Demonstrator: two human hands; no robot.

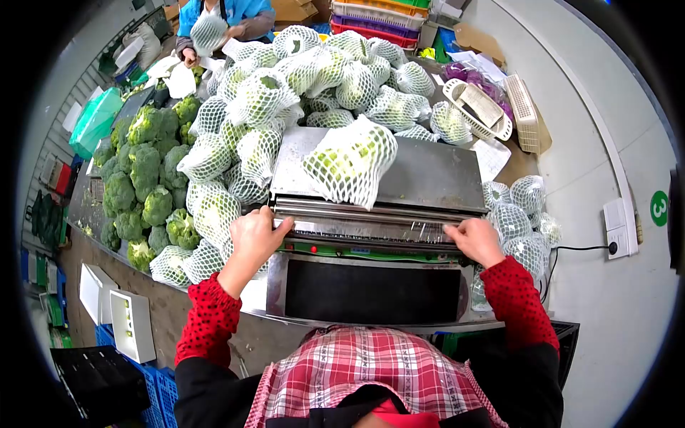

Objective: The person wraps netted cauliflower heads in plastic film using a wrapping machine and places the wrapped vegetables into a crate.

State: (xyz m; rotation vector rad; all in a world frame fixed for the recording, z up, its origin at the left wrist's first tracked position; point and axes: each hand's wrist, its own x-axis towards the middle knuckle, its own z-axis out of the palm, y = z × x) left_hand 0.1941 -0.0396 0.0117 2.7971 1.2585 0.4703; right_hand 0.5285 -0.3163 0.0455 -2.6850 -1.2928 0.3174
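A metal wrapping machine (pixel 435 171) stands in front of me, with a dark flat plate (pixel 371 292) on its near side. Clear film (pixel 357 227) spans the machine's roller slot. My left hand (pixel 255 235) pinches the film's left end, and my right hand (pixel 477 239) pinches its right end. On the metal top, just beyond the film, rests a net-sleeved green vegetable (pixel 351 160). The fingertips of both hands are close to the rollers.
Net-sleeved vegetables (pixel 264 100) are heaped behind and left of the machine; bare broccoli (pixel 143 171) lies farther left. Wrapped pieces (pixel 524 221) sit at right, near a white basket (pixel 478 107). A co-worker in blue (pixel 246 14) handles a netted piece at the back.
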